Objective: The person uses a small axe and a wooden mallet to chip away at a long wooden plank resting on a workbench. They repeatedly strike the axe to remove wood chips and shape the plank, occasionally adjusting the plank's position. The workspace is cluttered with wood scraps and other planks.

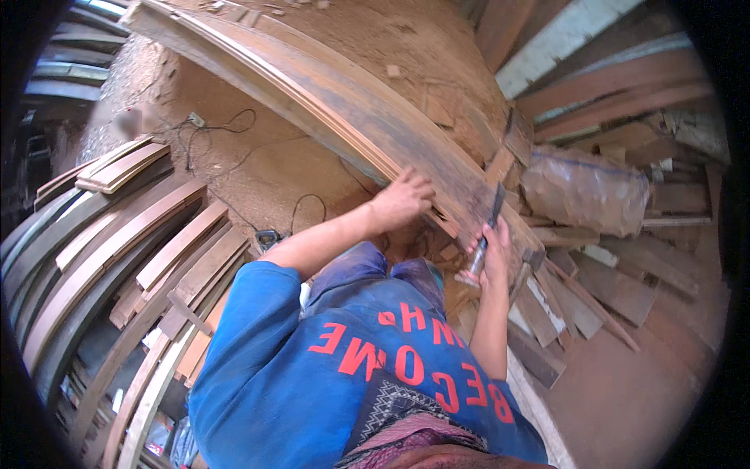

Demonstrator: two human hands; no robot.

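Note:
A long, thick wooden plank [344,102] with a dark, worn face lies on a slant in front of me. Narrow, lighter wooden strips [312,102] run along its near edge. Bent over these strips close to their near end, the fingers of my left hand [402,199] are closed on a wooden strip; their undersides are hidden. My right hand [497,252] is wrapped around the handle of a chisel [498,205]. Its dark blade points away from me over the plank's right end, and the butt of the handle sticks out below my fingers.
Stacked boards [117,242] fill the left side. A dark cable [211,141] snakes over the dusty floor to a dark tool [267,237] near my left elbow. A filled translucent sack [586,190] and loose wood offcuts [609,285] lie at right; more planks [617,94] lean behind.

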